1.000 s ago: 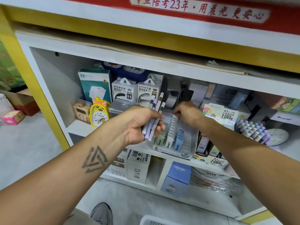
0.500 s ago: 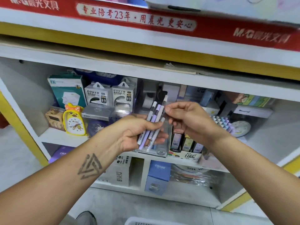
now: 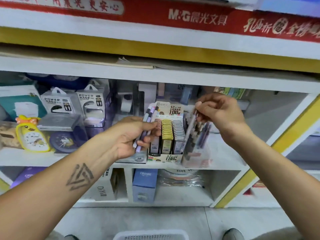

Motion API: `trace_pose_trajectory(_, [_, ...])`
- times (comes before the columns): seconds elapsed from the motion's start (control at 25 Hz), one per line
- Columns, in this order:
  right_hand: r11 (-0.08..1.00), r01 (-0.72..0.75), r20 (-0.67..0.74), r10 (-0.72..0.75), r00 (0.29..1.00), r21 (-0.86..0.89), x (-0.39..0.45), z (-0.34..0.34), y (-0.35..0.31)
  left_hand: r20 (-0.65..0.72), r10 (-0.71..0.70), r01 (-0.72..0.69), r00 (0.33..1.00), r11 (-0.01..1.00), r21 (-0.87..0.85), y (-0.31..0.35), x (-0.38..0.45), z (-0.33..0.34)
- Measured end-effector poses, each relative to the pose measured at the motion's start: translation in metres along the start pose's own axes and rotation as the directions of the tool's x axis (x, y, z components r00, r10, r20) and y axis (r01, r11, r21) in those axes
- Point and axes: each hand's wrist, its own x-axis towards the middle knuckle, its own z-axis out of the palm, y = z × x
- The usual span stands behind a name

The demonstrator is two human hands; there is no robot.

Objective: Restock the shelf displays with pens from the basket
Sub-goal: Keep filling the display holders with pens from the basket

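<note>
- Left hand [image 3: 133,135] grips a small bundle of pens [image 3: 147,125], long axes tilted up and away, caps toward the shelf back.
- Right hand [image 3: 220,111] pinches a single pen [image 3: 189,126] at its top end, shaft hanging steeply down-left.
- Clear pen holder [image 3: 197,153] sits directly under that pen's lower tip; right hand is nearer it, so the drop looks near-vertical.
- Lead refill display [image 3: 166,135] stands between the hands.
- Basket [image 3: 150,235] on the floor below.
</note>
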Motion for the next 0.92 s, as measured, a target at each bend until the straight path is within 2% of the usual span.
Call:
trace_pose_trajectory(0.12, [0.983,0.074,-0.097,-0.092,0.991,-0.17,-0.001,-0.026,0.005,0.067,-0.012,0.009,0.998,0.999,0.04,-0.006,0.01,0.014])
trace_pose_trajectory(0.2, [0.966,0.117,-0.094,-0.141,0.985,-0.23,-0.003,-0.037,0.01,0.098,-0.026,0.022,0.995,0.999,0.042,-0.01,0.015,0.022])
trace_pose_trajectory(0.28, [0.945,0.141,-0.062,-0.166,0.984,-0.295,-0.005,-0.043,0.016,0.109,-0.027,0.022,0.994,0.999,0.04,-0.015,0.022,0.03])
trace_pose_trajectory(0.44, [0.935,0.107,0.034,-0.102,0.994,-0.339,-0.008,-0.044,0.04,0.116,-0.027,0.02,0.993,0.998,0.063,-0.022,0.031,0.041])
trace_pose_trajectory(0.56, [0.841,0.223,0.156,-0.167,0.974,-0.493,-0.01,-0.045,0.062,0.142,-0.029,0.017,0.989,0.996,0.084,-0.026,0.034,0.047])
trace_pose_trajectory(0.84, [0.887,0.2,0.225,-0.113,0.968,-0.415,-0.005,-0.044,0.07,0.146,-0.016,-0.001,0.989,0.994,0.112,-0.03,0.037,0.05])
trace_pose_trajectory(0.92, [0.874,0.198,0.213,-0.111,0.971,-0.444,-0.005,-0.043,0.07,0.161,-0.014,-0.004,0.987,0.993,0.115,-0.03,0.037,0.049])
